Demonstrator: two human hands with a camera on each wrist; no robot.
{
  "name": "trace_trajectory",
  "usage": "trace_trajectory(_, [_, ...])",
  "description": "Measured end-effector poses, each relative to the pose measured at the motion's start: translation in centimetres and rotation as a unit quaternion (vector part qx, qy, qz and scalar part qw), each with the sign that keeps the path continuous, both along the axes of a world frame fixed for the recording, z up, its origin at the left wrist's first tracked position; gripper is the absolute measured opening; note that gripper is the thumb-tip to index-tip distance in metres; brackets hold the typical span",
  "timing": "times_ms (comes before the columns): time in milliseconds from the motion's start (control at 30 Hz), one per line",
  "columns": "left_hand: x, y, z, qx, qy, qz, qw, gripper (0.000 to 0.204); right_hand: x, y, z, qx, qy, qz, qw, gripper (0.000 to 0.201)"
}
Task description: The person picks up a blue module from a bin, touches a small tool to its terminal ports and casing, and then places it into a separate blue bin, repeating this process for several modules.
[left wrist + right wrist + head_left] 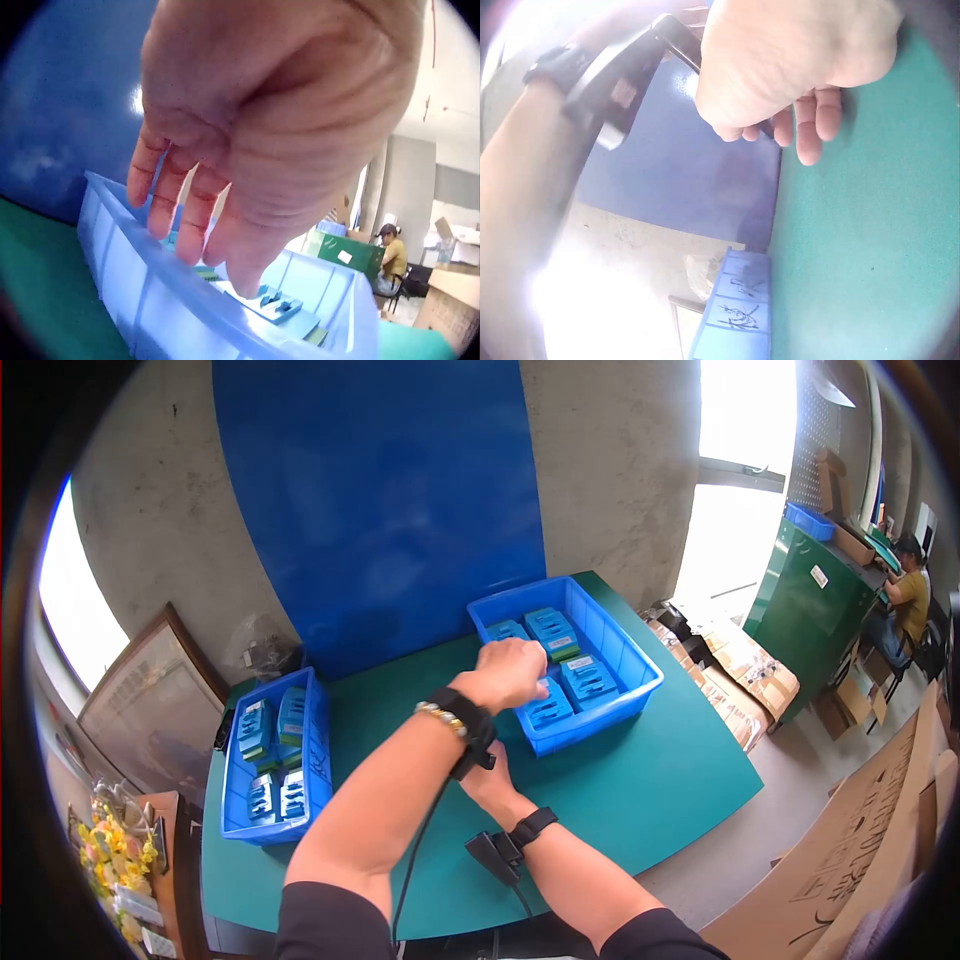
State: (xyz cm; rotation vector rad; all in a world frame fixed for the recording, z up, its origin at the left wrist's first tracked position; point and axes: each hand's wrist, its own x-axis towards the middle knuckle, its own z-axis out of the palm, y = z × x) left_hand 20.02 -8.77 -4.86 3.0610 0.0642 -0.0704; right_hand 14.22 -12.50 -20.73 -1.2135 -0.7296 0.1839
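My left hand [508,672] reaches over the near left rim of the right-hand blue bin [625,705], above stacks of blue blocks. In the left wrist view its fingers [196,217] hang down fairly straight, with nothing showing between them; the thumb overlaps a blue block [281,306] inside the bin. One blue block [550,705] lies just below this hand in the head view. My right hand [490,778] is lower, beside the left wrist and outside the bin, partly covered there. In the right wrist view its fingers [808,135] are loosely bent close over the green table [870,247].
A second blue bin [235,800] with several blue blocks stands on the left of the table, handwriting on its side. Behind the table is a blue panel [390,490]. Cardboard boxes [740,670] lie to the right. A seated person [908,605] is farther back.
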Motion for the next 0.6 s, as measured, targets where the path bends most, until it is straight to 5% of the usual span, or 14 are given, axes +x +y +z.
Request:
trace_trajectory(67, [1.1, -0.8, -0.8, 0.058, 0.051, 0.0, 0.997, 0.033, 0.3, -0.3, 0.0, -0.085, -0.045, -0.018, 0.995, 0.028])
trace_trajectory(167, [1.9, 0.1, -1.9, -0.014, 0.079, -0.004, 0.997, 0.035, 0.5, -0.1, -0.5, -0.129, -0.044, 0.001, 0.991, 0.033])
trace_trajectory(333, [1.5, 1.0, -3.2, -0.026, 0.071, -0.019, 0.997, 0.039, 0.7, -0.1, -0.3, -0.085, -0.024, 0.053, 0.995, 0.037])
trace_trajectory(500, [0.2, 0.0, -2.0, -0.039, 0.004, -0.013, 0.999, 0.039, 0.0, -0.9, 0.9, 0.011, -0.006, 0.029, 0.999, 0.037])
trace_trajectory(600, [-0.1, 1.3, -0.3, -0.039, -0.132, -0.064, 0.988, 0.039, 0.0, -1.0, 1.8, -0.045, -0.009, 0.024, 0.999, 0.02])
